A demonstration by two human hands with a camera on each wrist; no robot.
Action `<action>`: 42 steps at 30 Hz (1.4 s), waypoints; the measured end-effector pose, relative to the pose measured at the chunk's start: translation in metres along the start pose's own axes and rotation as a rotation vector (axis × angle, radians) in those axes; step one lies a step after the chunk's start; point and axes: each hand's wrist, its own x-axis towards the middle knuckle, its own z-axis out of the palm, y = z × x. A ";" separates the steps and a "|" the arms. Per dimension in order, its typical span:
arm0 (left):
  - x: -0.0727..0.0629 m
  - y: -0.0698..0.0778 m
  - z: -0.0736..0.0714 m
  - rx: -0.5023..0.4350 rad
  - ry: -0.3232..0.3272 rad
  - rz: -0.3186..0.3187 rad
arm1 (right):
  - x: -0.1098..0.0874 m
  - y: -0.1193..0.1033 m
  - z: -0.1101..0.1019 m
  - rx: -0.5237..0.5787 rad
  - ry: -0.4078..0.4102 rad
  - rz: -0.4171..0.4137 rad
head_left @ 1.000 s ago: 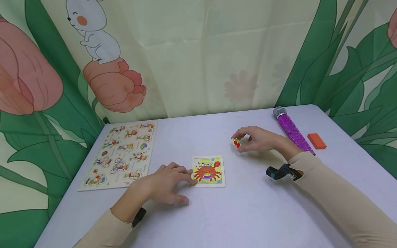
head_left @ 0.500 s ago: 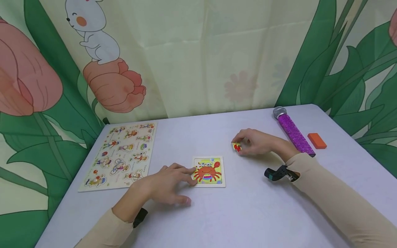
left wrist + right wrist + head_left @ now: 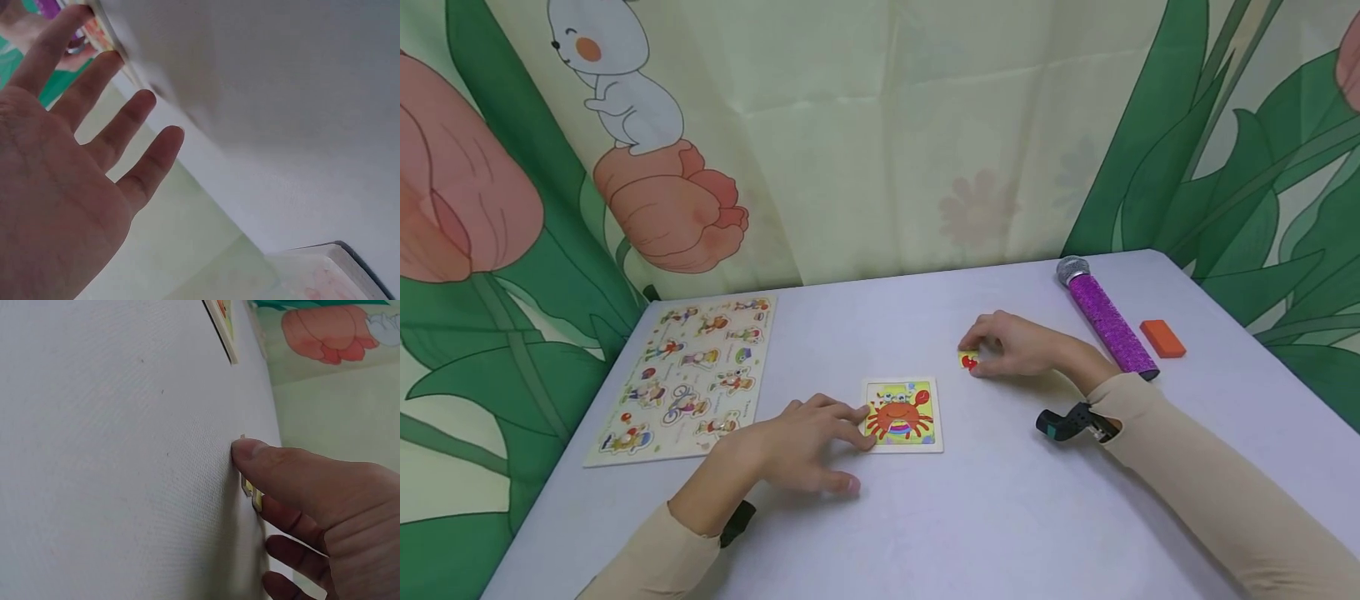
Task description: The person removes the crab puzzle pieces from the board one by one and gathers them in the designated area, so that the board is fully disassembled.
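In the head view a square crab jigsaw puzzle point(image 3: 900, 421) in a pale frame lies flat on the white table. My left hand point(image 3: 808, 446) rests at its left side, fingers spread, with fingertips touching the frame's edge. Further back and to the right, my right hand point(image 3: 1018, 343) pinches a small yellow-and-red puzzle piece point(image 3: 967, 360) between thumb and fingers, low at the tabletop. From the right wrist, the thumb covers much of the puzzle piece point(image 3: 248, 486). The left wrist view has the left palm point(image 3: 62, 200) and its extended fingers beside the puzzle frame.
A larger wooden picture puzzle board point(image 3: 688, 379) lies at the left of the table. To the right are a purple glittery microphone point(image 3: 1108, 321) and an orange block point(image 3: 1162, 338). A printed curtain point(image 3: 880, 150) hangs behind the table's back edge.
The right hand has lowered the puzzle piece slightly, from tilted upright to nearer the tabletop. The left hand stays at the crab puzzle's edge. The head view has shifted a little.
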 end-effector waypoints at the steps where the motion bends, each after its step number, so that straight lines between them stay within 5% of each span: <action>1: 0.000 0.000 0.000 -0.003 0.000 -0.001 | 0.000 0.000 0.000 -0.002 0.002 0.003; 26: 0.008 -0.001 0.004 0.014 0.029 0.043 | -0.003 -0.001 0.007 0.086 0.073 0.063; 33: 0.011 -0.003 0.003 0.024 0.034 0.042 | 0.003 -0.019 0.007 0.085 0.123 -0.012; 42: 0.011 -0.002 0.003 0.013 0.016 0.028 | 0.014 -0.040 0.015 0.100 0.076 -0.084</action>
